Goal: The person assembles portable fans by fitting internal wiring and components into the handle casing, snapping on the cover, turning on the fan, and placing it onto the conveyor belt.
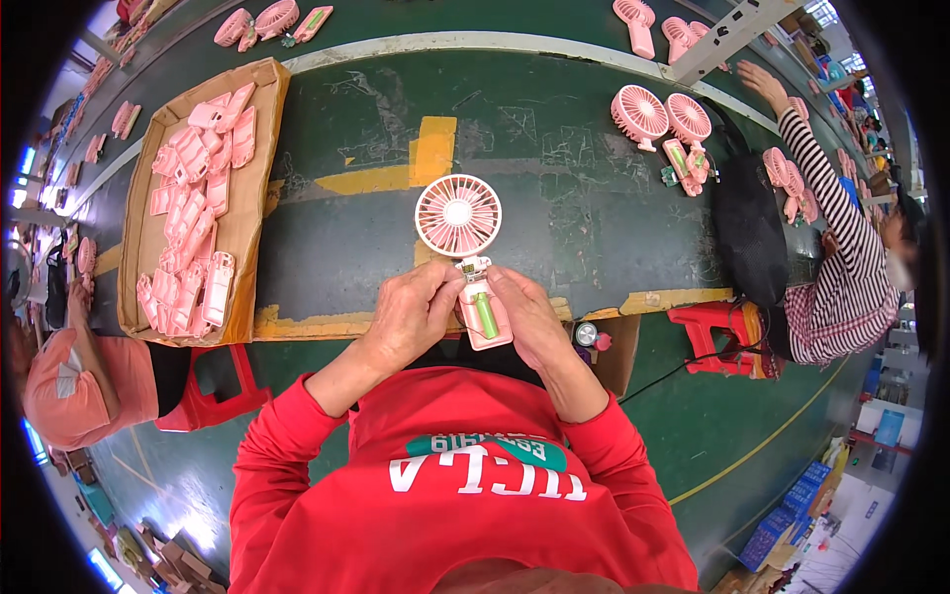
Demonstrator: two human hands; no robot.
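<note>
A pink handheld fan [458,214] is upright over the table's near edge, its round grille pointing away from me. Its handle lies uncovered, showing a green battery [486,315] and a small circuit board [474,266] at the neck. My left hand [406,315] pinches the left side of the neck between thumb and fingers. On the other side, my right hand [534,322] grips the handle's upper edge, thumb near the board. The fingertips partly cover the neck and any wires there.
To my left, a cardboard tray [264,168] holds several loose pink handle shells [193,223]. More pink fans [640,114] lie at the far right, beside a black bag-like item [747,228]. A person in striped sleeves [841,213] reaches in at right; another person [89,386] sits left.
</note>
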